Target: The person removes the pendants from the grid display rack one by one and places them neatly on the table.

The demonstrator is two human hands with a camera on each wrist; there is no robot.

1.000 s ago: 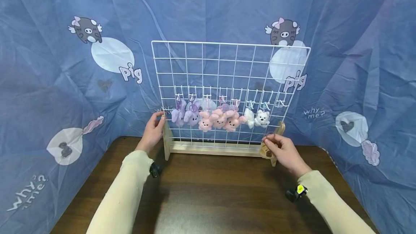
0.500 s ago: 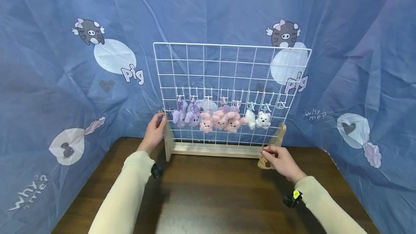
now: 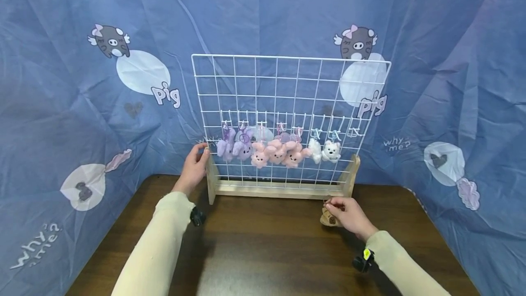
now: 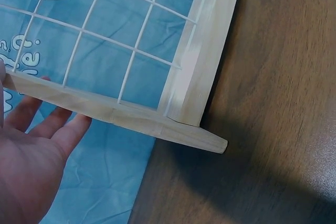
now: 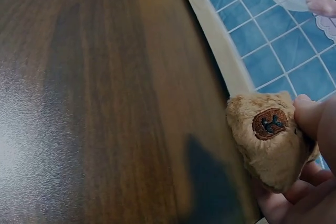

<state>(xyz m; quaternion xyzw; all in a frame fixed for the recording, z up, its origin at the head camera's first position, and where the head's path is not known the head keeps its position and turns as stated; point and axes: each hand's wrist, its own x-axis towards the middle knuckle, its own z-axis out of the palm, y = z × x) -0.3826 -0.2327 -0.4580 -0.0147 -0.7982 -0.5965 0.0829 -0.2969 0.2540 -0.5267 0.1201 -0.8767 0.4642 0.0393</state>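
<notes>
My left hand (image 3: 192,171) grips the left wooden upright (image 3: 211,178) of a white wire grid rack (image 3: 277,77), fingers behind the wood in the left wrist view. In front of the rack's lower right corner, my right hand (image 3: 349,217) pinches a brown plush keychain (image 3: 328,218) near its top, by its cord or ring. The right wrist view shows its fur and dark muzzle (image 5: 270,124) close up, with the thumb against it. Hooks on the grid bear purple plush keychains (image 3: 243,148), pink ones (image 3: 277,151) and white ones (image 3: 331,150).
At the far right of the row, a hook (image 3: 354,132) bears no plush. The rack's wooden base bar (image 3: 271,191) runs along the back of the dark wooden table (image 3: 263,250). A blue printed cloth (image 3: 263,13) surrounds the table on three sides.
My right hand has moved down, left and toward me with the brown plush keychain, away from the right upright. The left hand stays on its upright, and the hanging keychains keep their places.
</notes>
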